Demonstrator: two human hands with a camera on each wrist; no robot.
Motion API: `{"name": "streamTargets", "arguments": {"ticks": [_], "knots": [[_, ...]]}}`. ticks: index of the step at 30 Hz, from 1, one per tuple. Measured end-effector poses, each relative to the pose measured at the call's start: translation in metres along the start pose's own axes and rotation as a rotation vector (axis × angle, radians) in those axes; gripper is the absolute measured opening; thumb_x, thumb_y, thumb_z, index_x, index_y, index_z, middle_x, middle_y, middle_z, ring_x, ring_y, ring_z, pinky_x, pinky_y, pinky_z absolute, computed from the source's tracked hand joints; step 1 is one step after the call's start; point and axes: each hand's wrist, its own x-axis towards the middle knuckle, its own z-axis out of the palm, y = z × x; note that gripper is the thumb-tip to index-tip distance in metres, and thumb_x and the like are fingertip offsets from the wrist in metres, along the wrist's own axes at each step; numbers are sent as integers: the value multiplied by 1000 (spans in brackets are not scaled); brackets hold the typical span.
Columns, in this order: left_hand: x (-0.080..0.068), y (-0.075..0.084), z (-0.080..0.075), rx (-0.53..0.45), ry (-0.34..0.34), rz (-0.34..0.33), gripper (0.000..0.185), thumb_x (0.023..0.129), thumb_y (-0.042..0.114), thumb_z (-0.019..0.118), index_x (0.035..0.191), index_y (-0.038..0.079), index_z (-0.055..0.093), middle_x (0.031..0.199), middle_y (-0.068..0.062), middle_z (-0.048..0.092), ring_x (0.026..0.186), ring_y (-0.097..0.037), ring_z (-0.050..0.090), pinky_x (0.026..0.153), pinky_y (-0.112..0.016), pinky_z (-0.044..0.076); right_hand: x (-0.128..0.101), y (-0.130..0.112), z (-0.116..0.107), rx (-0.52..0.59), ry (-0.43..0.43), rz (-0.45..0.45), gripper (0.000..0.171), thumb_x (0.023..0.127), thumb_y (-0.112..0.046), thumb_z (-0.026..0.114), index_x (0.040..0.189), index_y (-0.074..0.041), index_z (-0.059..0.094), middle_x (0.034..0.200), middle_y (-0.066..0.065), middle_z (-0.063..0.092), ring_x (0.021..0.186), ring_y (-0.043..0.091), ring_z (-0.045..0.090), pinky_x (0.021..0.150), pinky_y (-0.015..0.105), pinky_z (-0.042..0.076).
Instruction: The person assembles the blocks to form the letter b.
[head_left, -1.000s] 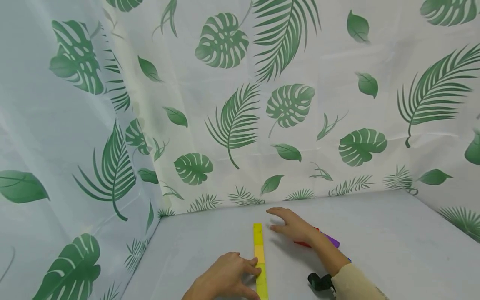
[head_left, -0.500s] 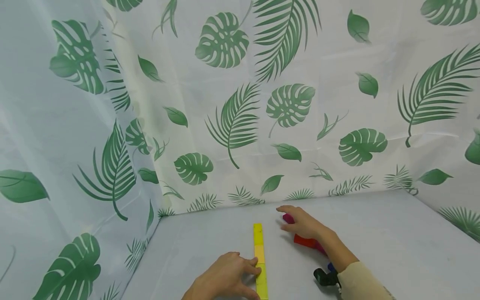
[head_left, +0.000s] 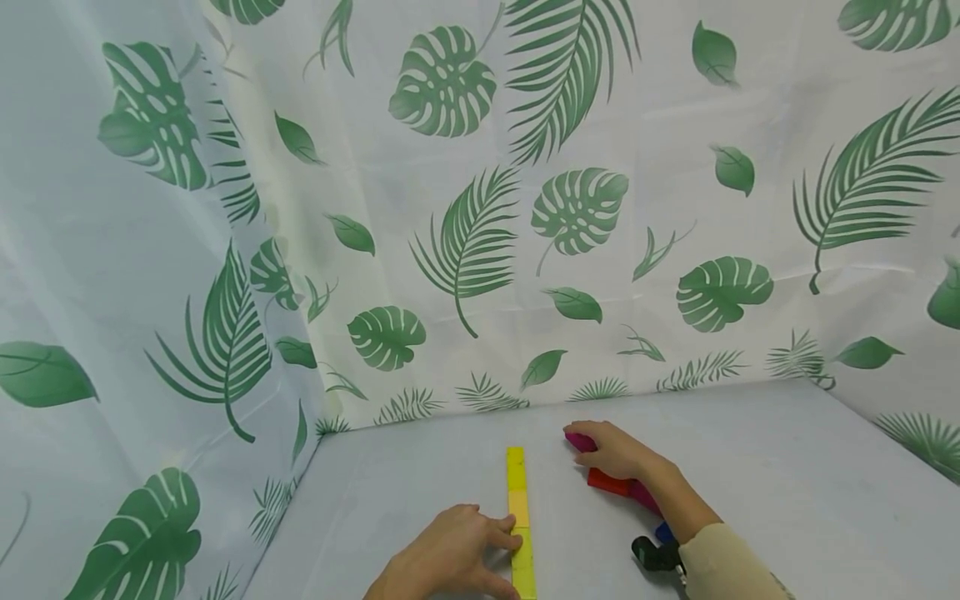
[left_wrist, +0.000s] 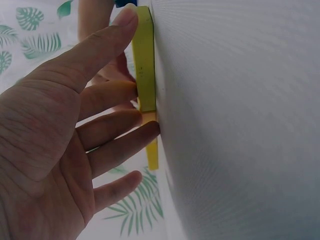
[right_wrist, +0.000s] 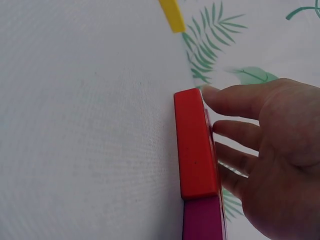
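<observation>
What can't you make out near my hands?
Head view: much of the magenta block, hidden by the right hand.
Head view: part of the blue block, behind the right forearm.
Right wrist view: any grip on the magenta block, behind the red block.
Right wrist view: the purple block, cut by the bottom edge.

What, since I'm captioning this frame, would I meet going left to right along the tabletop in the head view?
Left grip, yellow block row, pink block, red block, black object, beige sleeve.
</observation>
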Motion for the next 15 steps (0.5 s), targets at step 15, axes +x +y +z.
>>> {"name": "streamTargets", "arguments": {"ticks": [15], "knots": [[0,0,-1,-25,-13,-4,63,78,64,83,132,34,72,143,8,64,123,-1,63,107,-35,50,1,2,4,19,15,-33,48,96,-14,73,142,-4,62,154,20,52,144,47,43,114,64,39]]}}
